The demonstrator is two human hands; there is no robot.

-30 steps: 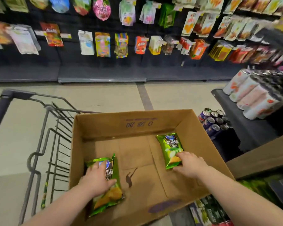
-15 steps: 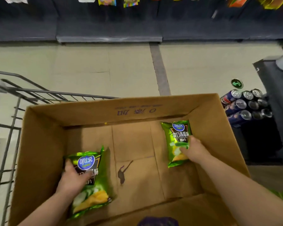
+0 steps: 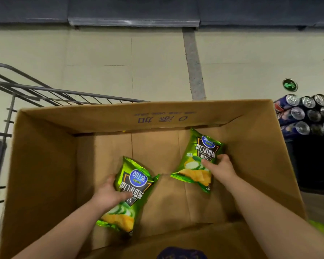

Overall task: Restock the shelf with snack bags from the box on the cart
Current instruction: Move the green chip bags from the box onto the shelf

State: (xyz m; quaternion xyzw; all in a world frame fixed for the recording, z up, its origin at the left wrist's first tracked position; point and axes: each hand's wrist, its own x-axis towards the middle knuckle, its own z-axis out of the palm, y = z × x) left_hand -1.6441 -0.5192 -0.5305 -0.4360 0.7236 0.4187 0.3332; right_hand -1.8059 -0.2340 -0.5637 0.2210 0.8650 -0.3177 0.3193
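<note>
my left hand (image 3: 108,195) clamped on one green chip bag (image 3: 133,187), right hand (image 3: 220,168) gripping the other bag (image 3: 198,157), both inside the cardboard box (image 3: 45,165) on the cart (image 3: 36,92), bags lengthwise away from me, tops at the far end, leaning toward each other

Retail shop aisle. Wire shopping cart (image 3: 45,94) carrying an open cardboard stock box (image 3: 45,165), stacked drink cans (image 3: 307,114) at right. Dark shelving base (image 3: 133,21) runs along the tiled floor (image 3: 101,53).
</note>
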